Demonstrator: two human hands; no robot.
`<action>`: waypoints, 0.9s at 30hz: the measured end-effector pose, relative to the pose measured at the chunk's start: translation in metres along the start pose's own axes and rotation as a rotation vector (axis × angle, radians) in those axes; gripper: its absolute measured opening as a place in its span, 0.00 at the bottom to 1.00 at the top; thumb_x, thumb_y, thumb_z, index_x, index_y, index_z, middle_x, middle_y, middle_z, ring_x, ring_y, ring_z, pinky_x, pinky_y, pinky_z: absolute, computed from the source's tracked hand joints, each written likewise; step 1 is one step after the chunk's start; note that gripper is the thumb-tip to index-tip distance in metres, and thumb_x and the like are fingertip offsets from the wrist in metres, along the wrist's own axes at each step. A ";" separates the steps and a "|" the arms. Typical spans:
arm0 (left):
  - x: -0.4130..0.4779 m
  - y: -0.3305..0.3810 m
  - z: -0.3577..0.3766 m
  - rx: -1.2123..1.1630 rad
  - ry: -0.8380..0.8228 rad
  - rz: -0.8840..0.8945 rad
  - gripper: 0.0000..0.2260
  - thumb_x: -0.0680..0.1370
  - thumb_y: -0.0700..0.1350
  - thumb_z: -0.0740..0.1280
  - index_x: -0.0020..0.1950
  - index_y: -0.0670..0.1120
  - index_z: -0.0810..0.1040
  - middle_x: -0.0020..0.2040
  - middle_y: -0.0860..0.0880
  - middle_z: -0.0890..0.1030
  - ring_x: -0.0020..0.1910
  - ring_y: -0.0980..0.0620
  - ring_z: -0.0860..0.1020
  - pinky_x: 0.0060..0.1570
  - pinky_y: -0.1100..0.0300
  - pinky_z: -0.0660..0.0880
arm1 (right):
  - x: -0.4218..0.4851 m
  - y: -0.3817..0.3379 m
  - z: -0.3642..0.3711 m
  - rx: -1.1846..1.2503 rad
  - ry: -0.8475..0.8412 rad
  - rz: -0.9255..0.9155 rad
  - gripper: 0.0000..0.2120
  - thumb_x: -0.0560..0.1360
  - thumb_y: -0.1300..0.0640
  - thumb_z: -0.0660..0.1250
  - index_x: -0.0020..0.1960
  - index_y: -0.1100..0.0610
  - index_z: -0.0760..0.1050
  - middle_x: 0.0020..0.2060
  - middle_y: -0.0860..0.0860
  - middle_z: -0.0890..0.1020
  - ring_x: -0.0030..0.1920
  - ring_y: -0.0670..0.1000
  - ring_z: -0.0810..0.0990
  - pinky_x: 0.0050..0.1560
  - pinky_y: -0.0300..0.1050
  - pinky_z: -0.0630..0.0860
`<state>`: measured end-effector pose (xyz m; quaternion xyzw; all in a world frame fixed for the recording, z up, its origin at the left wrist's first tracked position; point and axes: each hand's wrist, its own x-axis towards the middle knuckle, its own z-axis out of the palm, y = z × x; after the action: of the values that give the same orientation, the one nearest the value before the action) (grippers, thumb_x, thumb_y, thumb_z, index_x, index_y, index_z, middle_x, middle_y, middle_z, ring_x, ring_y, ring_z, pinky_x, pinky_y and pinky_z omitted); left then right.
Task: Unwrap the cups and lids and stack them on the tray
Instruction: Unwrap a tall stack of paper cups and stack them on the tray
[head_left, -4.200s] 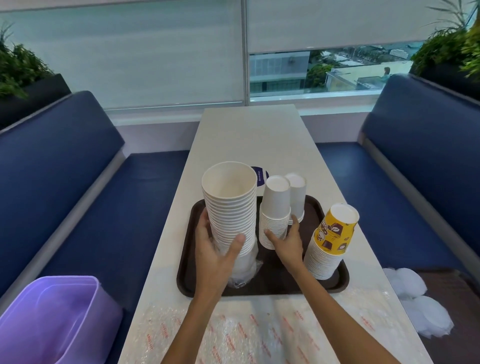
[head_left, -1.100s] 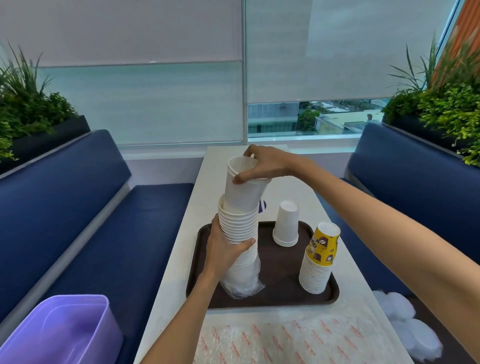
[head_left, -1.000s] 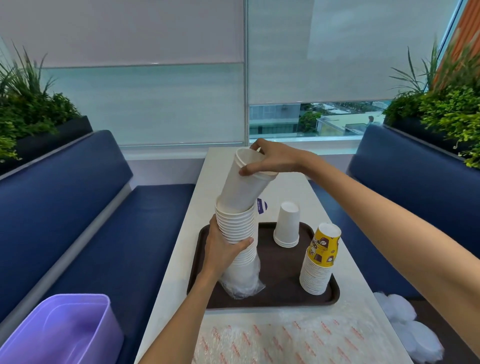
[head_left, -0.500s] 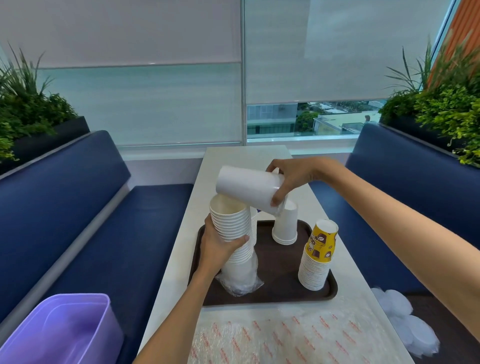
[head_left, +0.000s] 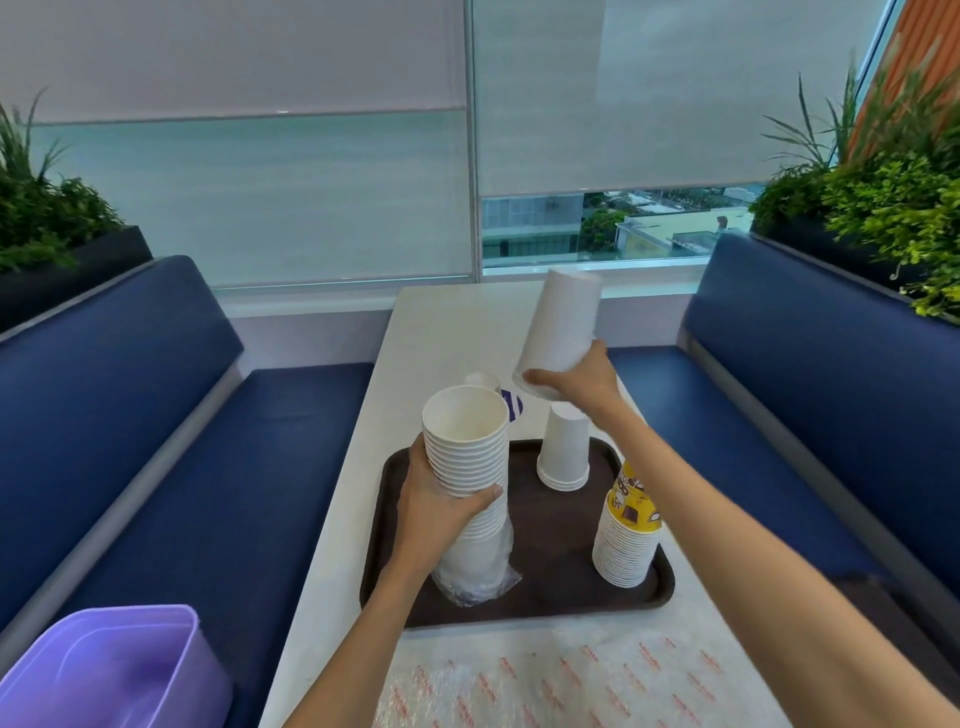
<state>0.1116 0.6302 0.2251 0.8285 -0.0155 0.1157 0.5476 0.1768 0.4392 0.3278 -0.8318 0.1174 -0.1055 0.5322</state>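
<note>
A tall stack of white paper cups (head_left: 467, 467) stands mouth up on the left of the dark brown tray (head_left: 550, 597), its bottom still in crumpled clear wrap (head_left: 475, 584). My left hand (head_left: 434, 512) grips this stack at mid height. My right hand (head_left: 579, 376) holds a few nested white cups (head_left: 563, 332) upside down by the rim, above a short upside-down white stack (head_left: 564, 449) at the tray's back. A stack topped by a yellow printed cup (head_left: 626, 530) stands upside down on the tray's right.
Clear wrap with red print (head_left: 561, 680) lies on the white table in front of the tray. A purple bin (head_left: 109, 670) sits on the left blue bench. A purple-and-white thing (head_left: 511, 405) lies behind the tray. Blue benches flank the table.
My right hand lifted a few cups off the tall stack, turned them upside down and carried them right, over the short stack. My left hand kept its grip on the tall stack.
</note>
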 end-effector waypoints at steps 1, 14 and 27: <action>0.000 0.001 0.002 0.007 0.000 0.004 0.47 0.61 0.51 0.81 0.73 0.51 0.58 0.67 0.56 0.68 0.67 0.54 0.68 0.60 0.63 0.64 | 0.002 0.010 0.010 0.030 0.061 0.015 0.41 0.65 0.54 0.79 0.69 0.62 0.58 0.64 0.57 0.71 0.64 0.58 0.71 0.57 0.49 0.70; 0.006 -0.005 0.001 0.056 -0.030 -0.023 0.48 0.60 0.54 0.81 0.72 0.53 0.57 0.62 0.60 0.67 0.60 0.59 0.68 0.63 0.59 0.68 | 0.059 0.096 0.068 0.075 0.349 0.042 0.42 0.64 0.57 0.79 0.70 0.60 0.60 0.64 0.59 0.71 0.63 0.60 0.72 0.64 0.58 0.70; 0.010 -0.011 0.003 0.059 -0.033 -0.030 0.47 0.60 0.54 0.80 0.71 0.56 0.56 0.59 0.66 0.66 0.59 0.62 0.67 0.58 0.66 0.66 | 0.072 0.141 0.090 -0.041 0.202 0.199 0.45 0.65 0.55 0.79 0.73 0.58 0.56 0.68 0.58 0.68 0.68 0.61 0.67 0.70 0.63 0.63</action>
<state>0.1231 0.6327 0.2162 0.8462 -0.0087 0.0942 0.5244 0.2604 0.4370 0.1665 -0.8116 0.2547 -0.1331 0.5086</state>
